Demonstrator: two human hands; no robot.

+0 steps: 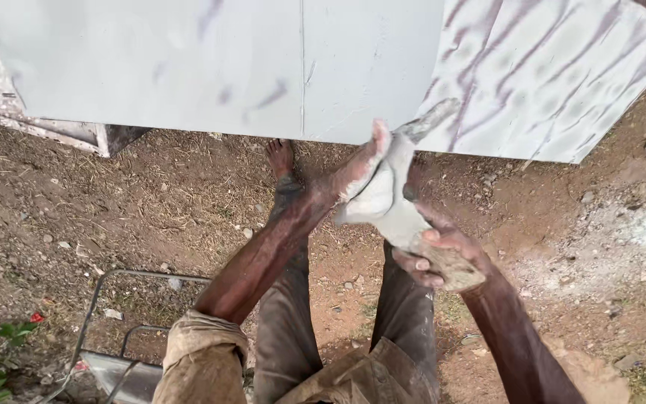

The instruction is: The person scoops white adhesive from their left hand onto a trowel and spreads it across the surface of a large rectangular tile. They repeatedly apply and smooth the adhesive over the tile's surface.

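So, taking the big pale grey flat panel (211, 67) as the marker: a bent metal wire frame (106, 314) lies on the dirt well below its left part. Just under its bottom edge, the left hand (364, 168) presses a putty-smeared white trowel (386, 191), while the right hand (443, 258) wraps tight around the handle.
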